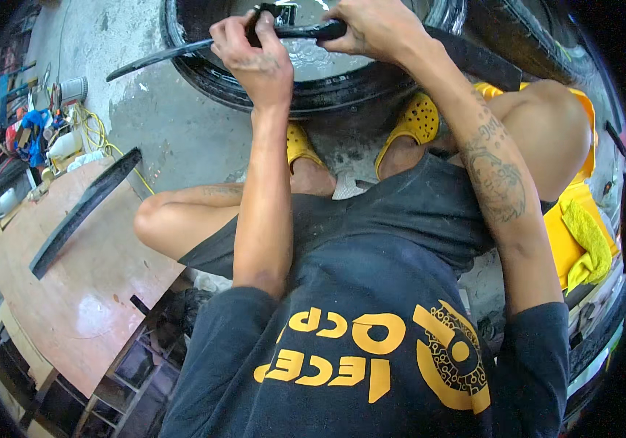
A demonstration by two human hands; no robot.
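A long, thin, slightly curved black strip lies crosswise in front of me above a tire. My left hand is closed on its middle, with the thumb up and the fingers curled. My right hand pinches the strip a little farther right, knuckles up. Beyond the right hand a wider black end of the strip reaches toward my knee. A small black piece shows beside the left thumb; I cannot make out what it is. Below the hands is the black tire, with shiny liquid in its opening.
On the left, another black strip rests on a brown board. Beyond it are bottles, a blue cloth and a yellow cord. A second tire lies far right; a yellow cloth hangs over a yellow seat.
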